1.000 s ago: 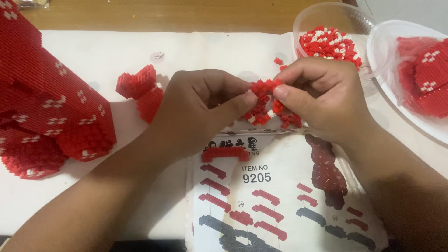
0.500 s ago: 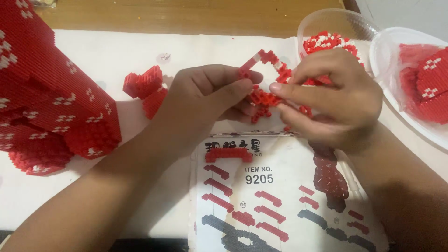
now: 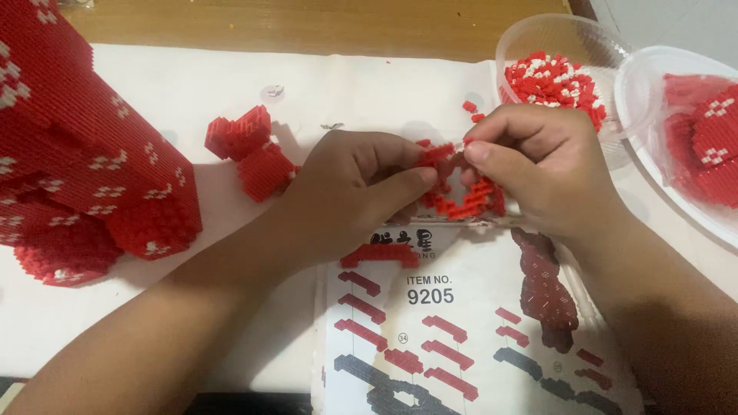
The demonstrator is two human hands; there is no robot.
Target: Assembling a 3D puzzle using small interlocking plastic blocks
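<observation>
Holding: both hands are meeting over the middle of the table, pinching one small red brick ring (image 3: 461, 192) between them.
Left hand: the left hand (image 3: 350, 192) is curling nearly closed, its thumb and forefinger gripping the ring's left edge.
Right hand: the right hand (image 3: 538, 165) is closing its fingertips on the ring's upper right part, just above the instruction sheet (image 3: 469, 323).
Ring: it is hanging between the two hands, partly hidden by fingers, just over the sheet's top edge.
Left side: a large red brick model (image 3: 77, 146) with white flecks is standing well apart from the hands.
Near the left hand: two small red brick chunks (image 3: 250, 150) are lying on the white cloth (image 3: 192, 84).
Right side: a clear bowl (image 3: 538, 38) of loose red and white bricks is sitting just behind the right hand, touching a clear lid (image 3: 646, 100) that is holding more red pieces.
</observation>
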